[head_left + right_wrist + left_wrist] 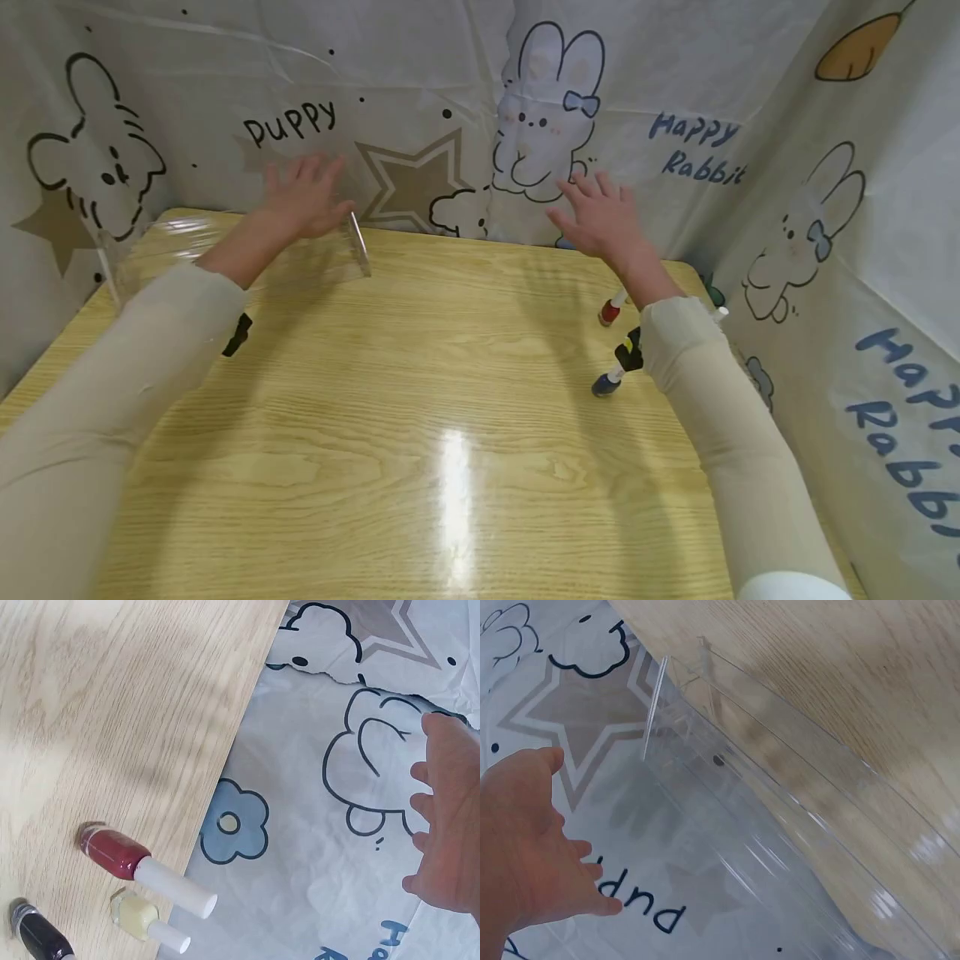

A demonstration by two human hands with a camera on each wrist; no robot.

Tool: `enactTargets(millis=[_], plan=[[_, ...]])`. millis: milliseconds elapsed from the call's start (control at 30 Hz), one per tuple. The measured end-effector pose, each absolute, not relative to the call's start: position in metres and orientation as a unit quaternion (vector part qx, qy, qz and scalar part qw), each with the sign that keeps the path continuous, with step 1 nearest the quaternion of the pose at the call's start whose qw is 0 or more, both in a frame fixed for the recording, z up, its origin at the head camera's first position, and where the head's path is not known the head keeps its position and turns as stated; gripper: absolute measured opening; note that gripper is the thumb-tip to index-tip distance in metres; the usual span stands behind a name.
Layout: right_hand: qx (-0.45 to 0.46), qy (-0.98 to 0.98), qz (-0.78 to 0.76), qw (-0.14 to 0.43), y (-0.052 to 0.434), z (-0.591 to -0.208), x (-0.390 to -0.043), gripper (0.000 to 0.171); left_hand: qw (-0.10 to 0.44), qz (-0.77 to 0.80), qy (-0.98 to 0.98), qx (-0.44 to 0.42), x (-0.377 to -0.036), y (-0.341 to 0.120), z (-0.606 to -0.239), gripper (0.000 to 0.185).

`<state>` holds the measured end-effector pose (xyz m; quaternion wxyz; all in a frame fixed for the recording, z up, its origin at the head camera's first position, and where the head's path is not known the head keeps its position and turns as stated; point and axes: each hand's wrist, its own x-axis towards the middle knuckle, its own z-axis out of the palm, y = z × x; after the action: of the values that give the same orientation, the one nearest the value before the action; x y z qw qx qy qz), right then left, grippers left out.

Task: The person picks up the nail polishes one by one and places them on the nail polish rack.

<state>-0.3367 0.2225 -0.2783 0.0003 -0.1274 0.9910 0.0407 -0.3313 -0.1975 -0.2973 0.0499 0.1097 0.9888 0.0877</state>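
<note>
Left hand (303, 196) was spread flat over the clear acrylic box (225, 250), upper left; right hand (600, 218) spread, empty, above the nail polish bottles (611, 310). I'd grip the box's rim firmly, it looked slippery

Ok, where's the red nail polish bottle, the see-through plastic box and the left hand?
red nail polish bottle (111, 852), right wrist view, glass body
see-through plastic box (780, 825), left wrist view, clear side wall
left hand (306, 198), head view, back of hand

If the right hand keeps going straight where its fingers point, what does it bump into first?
Probably the white plastic sheet printed with cartoon rabbits behind the table. The right hand is open, fingers aimed at it, with nothing visible between, though depth is hard to judge.
</note>
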Motion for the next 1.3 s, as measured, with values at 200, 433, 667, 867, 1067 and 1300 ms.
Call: enactTargets(millis=[200,433,667,867,1067,1300], plan=[[-0.145,0.989,0.035,-0.001,0.212,-0.283,-0.336,0.069,0.051,0.11,0.987,0.108,-0.316,-0.213,-0.294,0.074],[-0.156,0.987,0.029,0.012,0.202,-0.292,-0.334,0.067,0.018,0.107,0.986,0.13,-0.306,-0.231,-0.299,0.072],[-0.16,0.987,0.016,0.02,0.19,-0.295,-0.337,0.065,-0.027,0.116,0.984,0.132,-0.3,-0.246,-0.303,0.069],[-0.172,0.985,0.005,0.021,0.173,-0.298,-0.339,0.063,-0.092,0.137,0.977,0.135,-0.29,-0.257,-0.305,0.058],[-0.18,0.983,0.004,0.033,0.153,-0.3,-0.338,0.064,-0.096,0.136,0.98,0.106,-0.275,-0.274,-0.309,0.053],[-0.208,0.978,-0.004,0.025,0.13,-0.31,-0.337,0.06,-0.06,0.145,0.984,0.078,-0.26,-0.298,-0.315,0.055]])
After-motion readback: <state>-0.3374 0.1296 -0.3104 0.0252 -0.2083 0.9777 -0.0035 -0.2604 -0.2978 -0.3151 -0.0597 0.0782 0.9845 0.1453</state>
